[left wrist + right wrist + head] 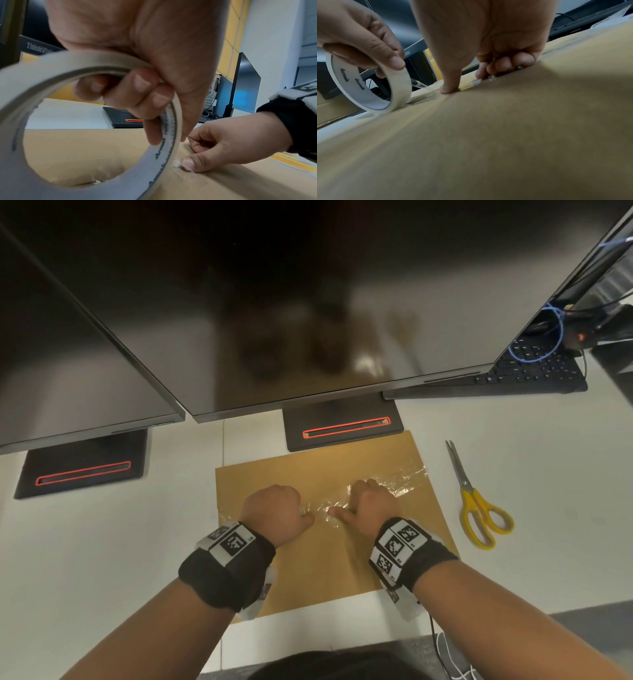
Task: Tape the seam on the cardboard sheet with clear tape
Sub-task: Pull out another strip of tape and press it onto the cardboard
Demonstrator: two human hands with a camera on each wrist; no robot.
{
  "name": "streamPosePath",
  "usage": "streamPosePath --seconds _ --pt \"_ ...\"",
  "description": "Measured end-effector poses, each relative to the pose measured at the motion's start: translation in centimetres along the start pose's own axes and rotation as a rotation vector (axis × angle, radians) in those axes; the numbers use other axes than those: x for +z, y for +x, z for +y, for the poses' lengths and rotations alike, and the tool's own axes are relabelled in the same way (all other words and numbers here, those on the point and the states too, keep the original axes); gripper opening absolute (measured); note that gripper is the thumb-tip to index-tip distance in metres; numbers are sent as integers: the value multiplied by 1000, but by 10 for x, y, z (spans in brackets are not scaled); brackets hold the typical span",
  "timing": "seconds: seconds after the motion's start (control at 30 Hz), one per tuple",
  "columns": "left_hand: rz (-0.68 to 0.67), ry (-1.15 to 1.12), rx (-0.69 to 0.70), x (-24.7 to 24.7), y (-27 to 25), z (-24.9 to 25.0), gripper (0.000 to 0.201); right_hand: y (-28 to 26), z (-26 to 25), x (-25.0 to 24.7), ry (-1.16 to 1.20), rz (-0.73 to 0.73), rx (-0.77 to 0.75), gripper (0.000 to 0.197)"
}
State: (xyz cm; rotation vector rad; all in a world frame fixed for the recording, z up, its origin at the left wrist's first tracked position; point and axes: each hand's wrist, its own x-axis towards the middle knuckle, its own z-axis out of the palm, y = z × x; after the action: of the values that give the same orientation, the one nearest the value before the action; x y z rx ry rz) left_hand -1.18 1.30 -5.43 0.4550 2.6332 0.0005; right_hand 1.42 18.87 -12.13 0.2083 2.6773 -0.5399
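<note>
White table (513, 542) carries the cardboard sheet (325, 559); clear tape (404, 479) runs left edge to right edge; left hand (274, 508) grips the tape roll (368, 86); right hand (370, 505), fingers curled, presses tape down with its thumb.

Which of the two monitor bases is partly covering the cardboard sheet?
The right-hand monitor base, in front of the hands: its near edge overlaps the far edge of the cardboard sheet. The left monitor base stands apart on the white desk.

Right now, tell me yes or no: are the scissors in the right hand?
No. The yellow-handled scissors lie on the desk beside the cardboard sheet, while the right hand presses the clear tape down.
</note>
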Motion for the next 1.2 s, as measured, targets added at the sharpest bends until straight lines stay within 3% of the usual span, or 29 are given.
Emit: streamPosePath --seconds 0.43,0.57,0.67,0.97,1.2 --pt "11 -31 10 1 -1 -1 38 -2 -6 3 -57 8 86 83" --pt "40 -62 74 0 -7 -1 50 -4 -10 4 -96 10 95 85" --pt "18 -14 118 0 -5 0 49 -5 -10 1 -114 -3 93 85" --pt "7 94 112 1 2 14 36 -25 16 -1 -46 46 -94 44" --pt "-8 109 60 4 8 20 29 -42 41 -14 -54 47 -134 36"
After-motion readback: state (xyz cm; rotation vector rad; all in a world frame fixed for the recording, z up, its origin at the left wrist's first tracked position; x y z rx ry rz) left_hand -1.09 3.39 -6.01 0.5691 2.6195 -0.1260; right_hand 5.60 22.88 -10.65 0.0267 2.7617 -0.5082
